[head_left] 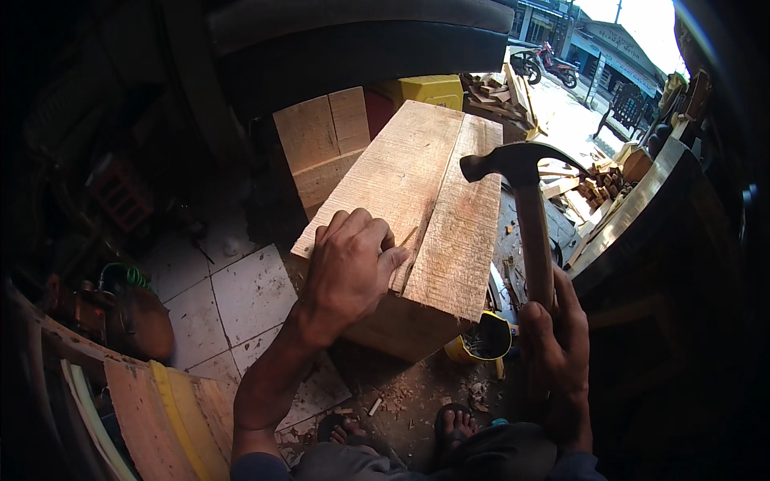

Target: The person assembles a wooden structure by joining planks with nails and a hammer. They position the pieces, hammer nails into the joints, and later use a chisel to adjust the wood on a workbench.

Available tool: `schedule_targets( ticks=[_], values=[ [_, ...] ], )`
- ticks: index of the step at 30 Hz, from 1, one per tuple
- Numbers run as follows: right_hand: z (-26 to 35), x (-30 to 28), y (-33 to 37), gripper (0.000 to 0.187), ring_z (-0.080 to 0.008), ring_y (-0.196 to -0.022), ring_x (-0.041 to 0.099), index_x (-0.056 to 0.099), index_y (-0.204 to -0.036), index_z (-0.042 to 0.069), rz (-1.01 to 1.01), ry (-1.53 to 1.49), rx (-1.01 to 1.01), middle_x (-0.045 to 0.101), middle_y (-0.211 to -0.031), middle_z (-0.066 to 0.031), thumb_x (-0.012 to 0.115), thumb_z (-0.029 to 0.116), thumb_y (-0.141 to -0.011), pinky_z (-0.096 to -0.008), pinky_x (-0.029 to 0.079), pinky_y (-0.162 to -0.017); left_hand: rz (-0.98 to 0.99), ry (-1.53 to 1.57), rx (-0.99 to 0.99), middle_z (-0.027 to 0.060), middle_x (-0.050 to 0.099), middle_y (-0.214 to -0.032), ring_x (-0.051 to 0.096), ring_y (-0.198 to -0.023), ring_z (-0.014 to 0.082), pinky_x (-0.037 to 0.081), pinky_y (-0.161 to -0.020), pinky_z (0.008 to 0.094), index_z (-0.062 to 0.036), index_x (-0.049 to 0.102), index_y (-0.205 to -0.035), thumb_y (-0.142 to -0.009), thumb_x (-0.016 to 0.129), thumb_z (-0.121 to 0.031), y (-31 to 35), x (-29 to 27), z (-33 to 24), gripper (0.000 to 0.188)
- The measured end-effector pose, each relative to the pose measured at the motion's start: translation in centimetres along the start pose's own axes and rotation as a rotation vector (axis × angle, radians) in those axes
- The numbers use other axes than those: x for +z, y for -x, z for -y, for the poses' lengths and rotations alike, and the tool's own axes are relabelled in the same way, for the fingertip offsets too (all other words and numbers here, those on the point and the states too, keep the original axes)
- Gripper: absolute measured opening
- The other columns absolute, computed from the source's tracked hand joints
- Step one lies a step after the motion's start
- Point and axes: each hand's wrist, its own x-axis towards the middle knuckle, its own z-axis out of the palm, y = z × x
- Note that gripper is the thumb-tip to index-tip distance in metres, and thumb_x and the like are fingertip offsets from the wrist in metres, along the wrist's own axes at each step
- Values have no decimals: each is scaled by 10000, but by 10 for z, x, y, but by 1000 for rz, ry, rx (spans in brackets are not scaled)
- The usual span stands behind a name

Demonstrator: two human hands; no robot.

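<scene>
1. Wooden box [413, 200] before the feet [455, 425], boards [465, 232] uppermost, apparently for easy reach.
2. Resting left hand [346, 260] beside the seam [443, 183], fingers curled together, probably for steadying; cannot tell whether pinching anything.
3. Gripping hammer [530, 204] head-up, with right hand [559, 345] clamped round handle [536, 252], presumably for control.

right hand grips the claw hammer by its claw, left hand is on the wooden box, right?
Not the claw: in the head view, the right hand grips the claw hammer by its handle; the left hand is on the wooden box.
</scene>
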Motion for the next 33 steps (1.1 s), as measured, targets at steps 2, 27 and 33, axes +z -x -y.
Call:
schedule_targets(
  ticks=[2,27,33],
  values=[
    [-15,3,0,496,-134,-915,620,494,-1445,-24,-3,8,-36,693,-1014,-109,589,223,-1025,-305,512,-837,16,-59,19,149,678,-885,664,-832,309,502,-763,425,8,669,-904,-919,728,-143,0,-3,-1,163],
    [-27,4,16,588,-165,-1071,636,472,-1433,-48,32,-139,59,670,-1182,-149,654,331,-1020,-313,515,-924,-92,682,-289,83,754,-975,705,-870,106,572,-822,262,-14,731,-1144,-925,766,-107,17,-19,27,241],
    [-25,4,16,553,-167,-1050,658,495,-1429,-37,81,5,7,702,-1145,-150,650,299,-1018,-325,529,-911,-252,702,-270,80,748,-921,714,-853,114,594,-799,273,9,708,-1085,-924,774,-118,27,-12,46,215]
  ],
)
